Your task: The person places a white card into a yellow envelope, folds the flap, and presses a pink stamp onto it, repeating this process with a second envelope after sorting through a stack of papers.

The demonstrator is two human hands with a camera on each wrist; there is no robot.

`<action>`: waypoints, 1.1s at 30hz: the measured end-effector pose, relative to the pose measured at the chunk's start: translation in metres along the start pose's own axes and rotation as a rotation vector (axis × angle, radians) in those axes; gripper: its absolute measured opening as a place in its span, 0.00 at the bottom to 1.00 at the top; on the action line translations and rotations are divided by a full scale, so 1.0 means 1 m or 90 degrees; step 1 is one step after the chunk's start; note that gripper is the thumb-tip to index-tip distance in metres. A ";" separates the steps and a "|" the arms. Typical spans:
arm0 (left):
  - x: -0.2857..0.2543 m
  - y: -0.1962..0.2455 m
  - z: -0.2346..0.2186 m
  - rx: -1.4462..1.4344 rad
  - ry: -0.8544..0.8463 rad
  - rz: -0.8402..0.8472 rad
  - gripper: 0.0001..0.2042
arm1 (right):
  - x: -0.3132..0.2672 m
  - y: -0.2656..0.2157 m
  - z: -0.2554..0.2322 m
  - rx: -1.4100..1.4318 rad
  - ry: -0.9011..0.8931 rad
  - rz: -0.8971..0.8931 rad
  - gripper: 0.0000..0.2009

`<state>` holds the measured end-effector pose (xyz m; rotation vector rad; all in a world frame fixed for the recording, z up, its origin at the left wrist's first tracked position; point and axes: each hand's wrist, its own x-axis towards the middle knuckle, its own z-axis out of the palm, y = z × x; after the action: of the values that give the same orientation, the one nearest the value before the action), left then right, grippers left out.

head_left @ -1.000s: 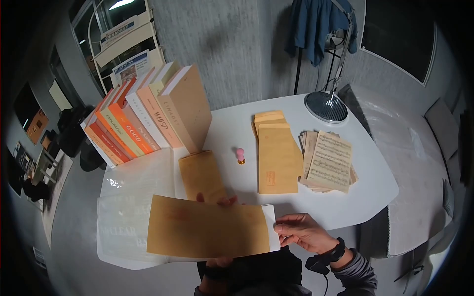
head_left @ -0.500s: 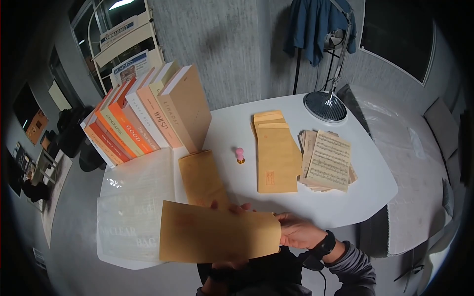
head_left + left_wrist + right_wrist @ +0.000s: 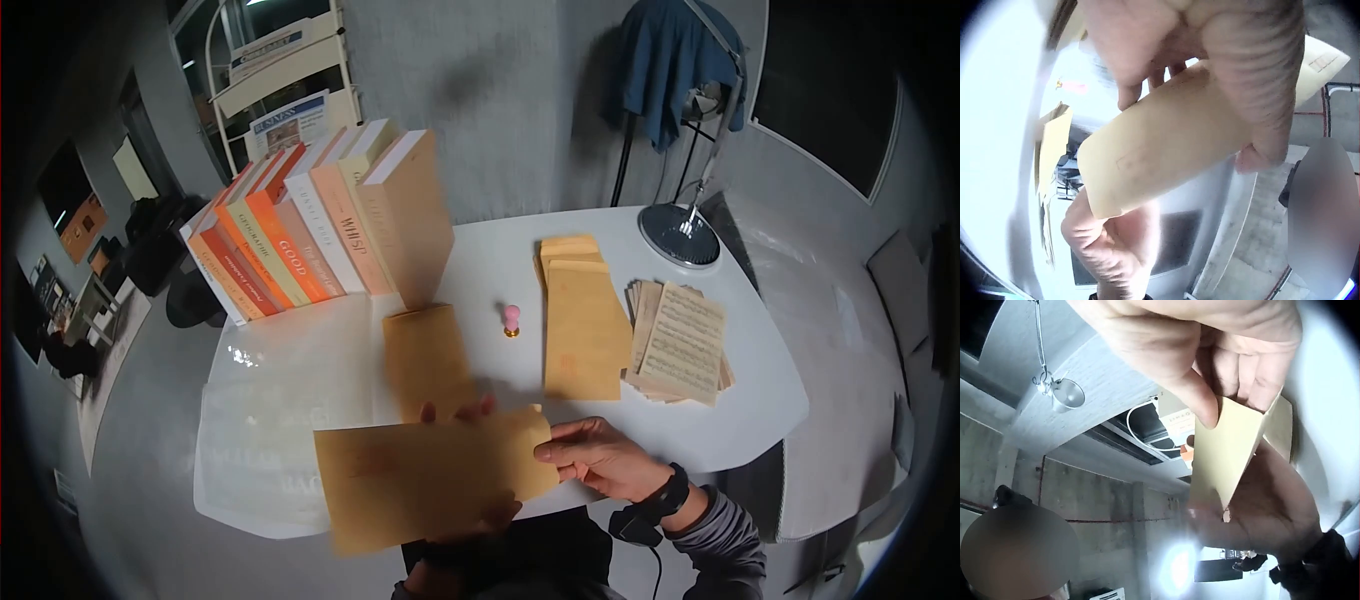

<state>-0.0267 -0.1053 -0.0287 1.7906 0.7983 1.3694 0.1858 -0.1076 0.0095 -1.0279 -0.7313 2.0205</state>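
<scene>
At the left, a row of orange, cream and white books (image 3: pixel 320 240) stands upright on the white, round-cornered tabletop (image 3: pixel 490 262), packed side by side, probably so each props its neighbour. Before it lies a clear plastic sheet with faint lettering (image 3: pixel 285 430); just beside this a flat brown paper envelope (image 3: pixel 430 350) rests.

A second, oblong tan paper envelope (image 3: pixel 420 475) is held above the tabletop's near edge. The left hand (image 3: pixel 1244 62), mostly behind it, grips it across its width, fingers over the far long edge and thumb at the near one, which likely keeps it from sagging. The right hand (image 3: pixel 610 462) has thumb and fingers clamped on its right end, seemingly to steady that end.

Beyond, a small pink-handled stamp (image 3: pixel 511 316) stands upright on its gold-coloured base. Right of it are a neat stack of brown paper envelopes (image 3: pixel 585 335), overlapped to stay compact, and fanned cream music sheets (image 3: pixel 688 345).
</scene>
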 end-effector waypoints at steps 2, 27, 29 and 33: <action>-0.008 -0.002 -0.003 -0.252 0.137 -0.048 0.58 | 0.007 -0.011 0.001 -0.065 0.009 -0.044 0.08; -0.038 -0.024 -0.035 0.143 0.511 -0.277 0.39 | 0.164 -0.060 -0.021 -0.769 0.285 -0.558 0.08; -0.041 -0.030 -0.033 0.081 0.514 -0.286 0.38 | 0.147 -0.056 0.017 -0.696 0.250 -0.570 0.09; -0.039 -0.023 -0.031 0.117 0.522 -0.289 0.38 | 0.133 -0.049 0.058 -0.706 0.185 -0.623 0.10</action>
<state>-0.0672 -0.1193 -0.0634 1.0104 1.6807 1.7374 0.1010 0.0191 0.0204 -1.1253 -1.8094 0.5259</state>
